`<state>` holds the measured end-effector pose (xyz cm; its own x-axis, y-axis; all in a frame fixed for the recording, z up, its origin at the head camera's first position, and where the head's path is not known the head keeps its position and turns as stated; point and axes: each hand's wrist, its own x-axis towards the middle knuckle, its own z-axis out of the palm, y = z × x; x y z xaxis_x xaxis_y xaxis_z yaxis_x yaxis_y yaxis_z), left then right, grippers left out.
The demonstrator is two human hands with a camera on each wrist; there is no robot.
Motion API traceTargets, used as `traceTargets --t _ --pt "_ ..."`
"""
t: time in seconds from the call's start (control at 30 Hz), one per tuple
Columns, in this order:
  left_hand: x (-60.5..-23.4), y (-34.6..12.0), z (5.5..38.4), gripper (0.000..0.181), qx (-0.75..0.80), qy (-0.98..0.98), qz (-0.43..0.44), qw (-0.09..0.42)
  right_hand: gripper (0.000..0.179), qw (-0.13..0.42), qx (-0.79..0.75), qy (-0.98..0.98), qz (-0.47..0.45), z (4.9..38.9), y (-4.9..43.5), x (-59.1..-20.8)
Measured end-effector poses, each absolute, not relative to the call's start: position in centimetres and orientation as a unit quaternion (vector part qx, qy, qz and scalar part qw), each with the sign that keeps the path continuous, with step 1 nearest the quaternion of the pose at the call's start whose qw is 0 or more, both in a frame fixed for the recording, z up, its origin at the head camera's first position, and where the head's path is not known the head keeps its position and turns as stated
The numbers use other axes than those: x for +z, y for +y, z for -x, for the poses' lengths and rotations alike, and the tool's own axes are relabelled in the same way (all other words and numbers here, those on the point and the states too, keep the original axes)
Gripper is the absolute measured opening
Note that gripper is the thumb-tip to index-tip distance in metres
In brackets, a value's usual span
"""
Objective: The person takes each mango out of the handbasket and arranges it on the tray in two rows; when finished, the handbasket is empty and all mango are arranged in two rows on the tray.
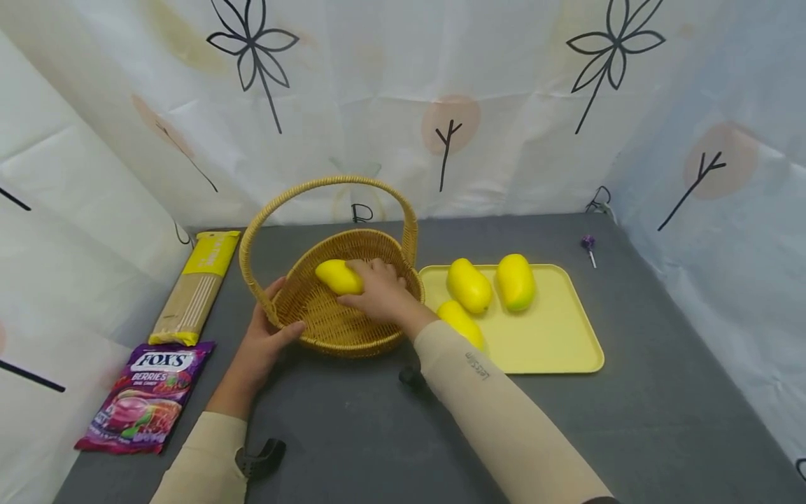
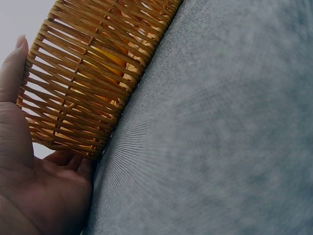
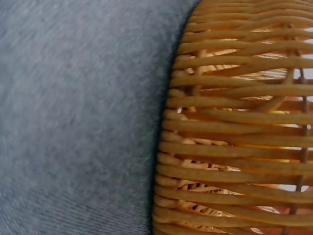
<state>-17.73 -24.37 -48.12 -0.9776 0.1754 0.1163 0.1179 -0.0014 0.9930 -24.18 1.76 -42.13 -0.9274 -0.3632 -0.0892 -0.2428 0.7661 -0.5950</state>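
Note:
A wicker basket with a tall arched handle stands on the grey table. My left hand grips its left side, the thumb over the rim; the left wrist view shows that hand against the woven wall. Inside the basket, my right hand holds a yellow mango by its right end, above the woven bottom. From the right wrist, only the basket's outer weave and the table surface show, with the right hand hidden behind the weave.
Right of the basket, a pale yellow tray bears three mangoes, one partly behind my right forearm. At left lie a yellow pack of noodle-like sticks and a purple FOX'S candy bag. A purple lollipop lies at back right.

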Motion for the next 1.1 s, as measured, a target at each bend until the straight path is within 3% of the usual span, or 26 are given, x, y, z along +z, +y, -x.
traceTargets --t 0.23,0.47,0.93,1.1 --pt "-48.12 -24.5 17.71 0.084 0.698 0.708 -0.102 0.022 0.066 0.09 -0.303 0.93 0.19 24.37 1.44 -42.2" --pt "-48.0 -24.51 17.74 0.083 0.692 0.715 -0.1 0.027 0.078 0.087 -0.301 0.926 0.211 24.44 1.4 -42.18" --pt "-48.15 -24.46 17.7 0.083 0.711 0.695 -0.11 0.024 0.056 0.093 -0.291 0.925 0.224 24.36 1.33 -41.87" --pt "-48.21 -24.55 17.69 0.083 0.708 0.697 -0.109 0.024 0.069 0.103 -0.283 0.925 0.232 24.38 1.21 -41.94"
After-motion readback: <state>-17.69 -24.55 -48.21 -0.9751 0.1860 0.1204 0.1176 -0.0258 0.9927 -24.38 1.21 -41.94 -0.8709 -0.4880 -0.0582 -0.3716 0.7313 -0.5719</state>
